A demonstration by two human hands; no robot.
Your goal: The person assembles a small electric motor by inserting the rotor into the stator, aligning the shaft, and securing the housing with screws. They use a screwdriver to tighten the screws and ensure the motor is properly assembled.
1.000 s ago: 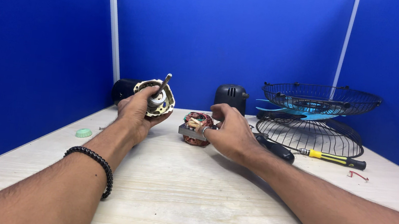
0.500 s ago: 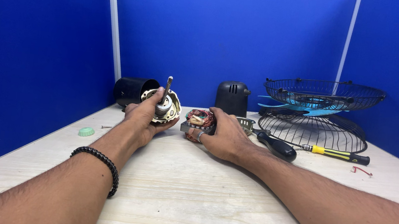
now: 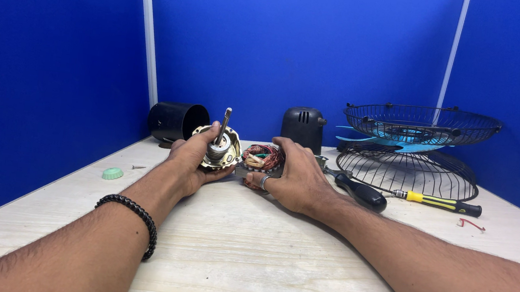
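My left hand [image 3: 192, 161] grips a gold-coloured motor end plate with a rotor and steel shaft [image 3: 220, 143], the shaft pointing up, held just above the wooden table [image 3: 247, 255]. My right hand [image 3: 292, 177] is closed over a motor stator with red and green copper windings [image 3: 262, 156], which rests on the table. The two parts sit side by side, almost touching. A black bead bracelet [image 3: 132, 215] is on my left wrist and a ring on my right hand.
Behind the hands stand a black cylindrical cover [image 3: 175, 120] lying on its side and a black motor housing [image 3: 303, 127]. At right are two wire fan guards [image 3: 409, 162] with a blue blade between them, a black-handled screwdriver [image 3: 359, 191], a yellow-handled screwdriver [image 3: 439, 202], and a small green cap [image 3: 112, 173] at left.
My left hand has lowered the rotor part towards the table and brought it closer to the stator. My right hand stays on the stator, shifted slightly nearer to me.
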